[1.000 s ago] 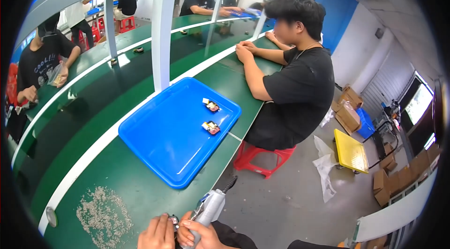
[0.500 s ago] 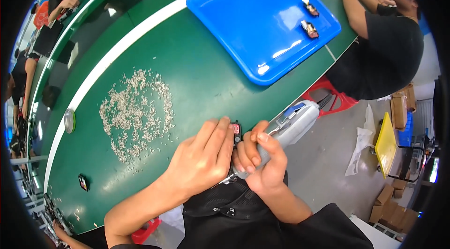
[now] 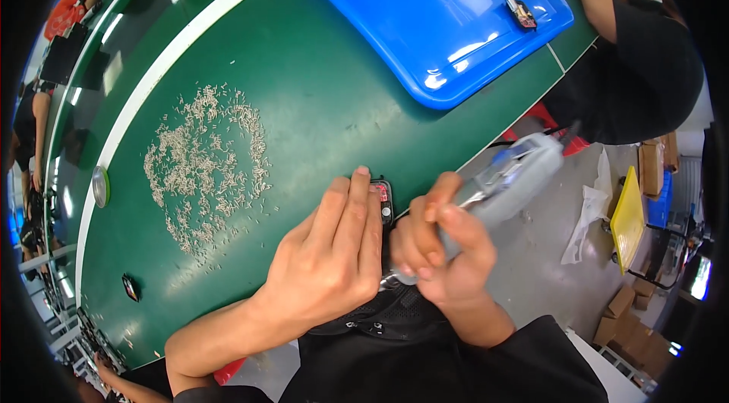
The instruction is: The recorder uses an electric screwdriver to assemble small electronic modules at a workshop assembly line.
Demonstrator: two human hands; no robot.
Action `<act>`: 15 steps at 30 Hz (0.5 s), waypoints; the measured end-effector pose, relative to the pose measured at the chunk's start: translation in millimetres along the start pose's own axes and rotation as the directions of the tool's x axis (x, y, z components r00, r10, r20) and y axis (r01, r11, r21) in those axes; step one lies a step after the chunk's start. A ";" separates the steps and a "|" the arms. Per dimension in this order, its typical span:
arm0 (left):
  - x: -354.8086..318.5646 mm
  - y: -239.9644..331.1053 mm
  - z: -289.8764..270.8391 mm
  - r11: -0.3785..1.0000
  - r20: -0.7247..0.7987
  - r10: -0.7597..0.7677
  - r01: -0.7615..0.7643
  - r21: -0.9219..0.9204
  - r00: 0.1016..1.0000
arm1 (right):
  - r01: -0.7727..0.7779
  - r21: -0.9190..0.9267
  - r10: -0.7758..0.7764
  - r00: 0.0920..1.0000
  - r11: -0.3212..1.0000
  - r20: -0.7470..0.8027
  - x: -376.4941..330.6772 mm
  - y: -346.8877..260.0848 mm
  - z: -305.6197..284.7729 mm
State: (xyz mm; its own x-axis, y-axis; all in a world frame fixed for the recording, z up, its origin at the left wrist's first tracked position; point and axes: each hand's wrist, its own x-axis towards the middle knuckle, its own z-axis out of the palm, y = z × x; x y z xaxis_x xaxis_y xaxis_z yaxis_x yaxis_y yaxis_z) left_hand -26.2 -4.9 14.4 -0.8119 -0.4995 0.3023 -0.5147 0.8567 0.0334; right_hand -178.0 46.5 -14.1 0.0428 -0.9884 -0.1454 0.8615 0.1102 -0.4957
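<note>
My left hand (image 3: 323, 251) lies over the near edge of the green table, its fingers pressed together along a small black casing (image 3: 386, 212). Red and silver parts show inside that casing, and the fingers hide its left side. Just to the right, my right hand (image 3: 448, 247) is wrapped around a grey electric screwdriver (image 3: 524, 179). The tool's body slants up to the right, smeared by motion. Its metal front end points down-left beside my left hand, and I cannot see whether its tip touches anything. Small silver screws (image 3: 201, 164) lie scattered left of my hands.
A blue tray (image 3: 364, 31) at the far right holds two small black assemblies (image 3: 522, 14). Another small dark unit (image 3: 131, 287) lies at the table's left, below a round green-rimmed container (image 3: 100, 186). A person in black (image 3: 653, 84) sits at right.
My right hand and the screwdriver have shifted right, away from my left hand. My left hand stays by the casing. The tray and screws appear slightly higher in view.
</note>
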 end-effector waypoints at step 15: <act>-13.5 -0.8 7.8 0.999 0.000 0.039 -0.039 0.005 0.999 | 0.352 -0.352 -0.182 0.882 0.867 0.435 61.0 -68.0 23.1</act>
State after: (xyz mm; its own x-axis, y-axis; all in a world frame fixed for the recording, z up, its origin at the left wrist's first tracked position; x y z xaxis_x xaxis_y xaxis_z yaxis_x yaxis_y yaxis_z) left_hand -16.9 0.2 2.9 -0.8312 -0.4655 0.3038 -0.4838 0.8750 0.0169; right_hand -222.3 -23.8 30.5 0.1015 -0.9369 0.3345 0.5839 -0.2161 -0.7825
